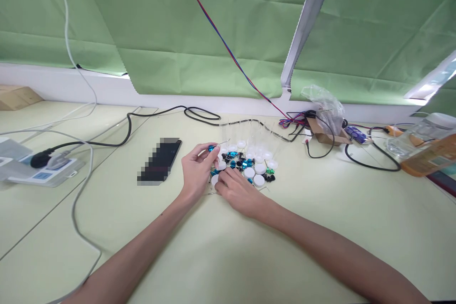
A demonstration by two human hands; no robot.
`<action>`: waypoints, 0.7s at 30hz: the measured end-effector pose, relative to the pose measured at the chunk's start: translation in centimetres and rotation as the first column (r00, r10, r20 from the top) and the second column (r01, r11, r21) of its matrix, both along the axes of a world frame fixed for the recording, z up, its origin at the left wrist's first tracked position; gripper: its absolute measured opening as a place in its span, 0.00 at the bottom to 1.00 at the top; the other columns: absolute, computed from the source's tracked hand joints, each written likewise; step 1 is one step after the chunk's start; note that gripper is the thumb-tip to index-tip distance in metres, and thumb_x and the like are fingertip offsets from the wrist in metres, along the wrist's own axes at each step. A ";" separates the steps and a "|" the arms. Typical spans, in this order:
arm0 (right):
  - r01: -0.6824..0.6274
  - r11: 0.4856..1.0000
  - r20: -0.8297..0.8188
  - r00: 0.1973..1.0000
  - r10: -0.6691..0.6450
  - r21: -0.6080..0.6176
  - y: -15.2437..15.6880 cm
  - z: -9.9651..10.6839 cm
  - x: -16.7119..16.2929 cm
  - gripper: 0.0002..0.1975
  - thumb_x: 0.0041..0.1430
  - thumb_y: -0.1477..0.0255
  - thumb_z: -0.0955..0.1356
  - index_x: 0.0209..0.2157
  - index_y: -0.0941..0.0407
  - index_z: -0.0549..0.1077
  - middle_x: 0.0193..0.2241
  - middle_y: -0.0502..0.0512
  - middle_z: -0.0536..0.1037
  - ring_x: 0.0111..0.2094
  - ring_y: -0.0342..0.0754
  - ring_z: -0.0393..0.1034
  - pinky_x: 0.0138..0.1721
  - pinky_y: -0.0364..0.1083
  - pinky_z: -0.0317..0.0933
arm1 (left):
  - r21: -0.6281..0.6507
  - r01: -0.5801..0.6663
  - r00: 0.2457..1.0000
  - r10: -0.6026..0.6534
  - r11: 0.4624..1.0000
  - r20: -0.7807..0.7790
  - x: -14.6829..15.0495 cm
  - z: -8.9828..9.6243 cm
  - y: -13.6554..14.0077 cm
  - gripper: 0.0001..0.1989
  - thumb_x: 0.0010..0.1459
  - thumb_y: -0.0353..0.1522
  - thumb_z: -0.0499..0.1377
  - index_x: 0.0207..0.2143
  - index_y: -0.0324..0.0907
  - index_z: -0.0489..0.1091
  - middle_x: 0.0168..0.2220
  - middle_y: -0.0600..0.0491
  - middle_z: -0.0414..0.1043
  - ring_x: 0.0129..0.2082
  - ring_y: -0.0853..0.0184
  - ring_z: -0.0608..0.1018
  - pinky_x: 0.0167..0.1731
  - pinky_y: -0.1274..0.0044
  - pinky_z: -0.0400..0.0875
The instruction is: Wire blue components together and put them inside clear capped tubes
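Note:
Pinched in the fingers of my left hand (200,167) is a small shiny blue metal part (211,148), raised just over the left side of a pile. A thin bent metal rod (223,142) sticks out to the right from the same fingers. My right hand (239,191) reaches into the front of the pile with its fingers curled down; its fingertips are hidden, so what they hold cannot be made out. Around both hands lie round white caps (259,180), blue metal parts (247,164), a green part (270,171) and small black pieces (270,178). Clear tubes (254,135) stand behind.
A black phone-like slab (162,161), partly pixelated, lies left of the hands. A power strip (42,175) with cables sits far left. At the back right are a cardboard box (322,137) with a plastic bag (326,107), wires, a clear jar (423,135) and an orange bottle (431,156).

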State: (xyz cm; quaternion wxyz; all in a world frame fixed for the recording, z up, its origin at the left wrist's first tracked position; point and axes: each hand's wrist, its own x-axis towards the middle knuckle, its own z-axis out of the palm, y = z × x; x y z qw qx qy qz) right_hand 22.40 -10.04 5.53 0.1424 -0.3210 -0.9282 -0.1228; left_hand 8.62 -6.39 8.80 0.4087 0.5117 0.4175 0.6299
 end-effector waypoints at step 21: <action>0.009 0.998 0.080 0.997 -0.004 -0.054 -0.4 2.2 0.5 0.11 0.61 0.87 0.59 0.34 0.60 0.69 0.34 0.61 0.72 0.40 0.55 0.64 0.39 0.50 0.61 | 0.005 -0.028 1.000 0.028 1.000 -0.001 -0.1 0.0 0.2 0.09 0.50 0.35 0.66 0.33 0.39 0.75 0.20 0.56 0.68 0.18 0.72 0.69 0.22 0.76 0.66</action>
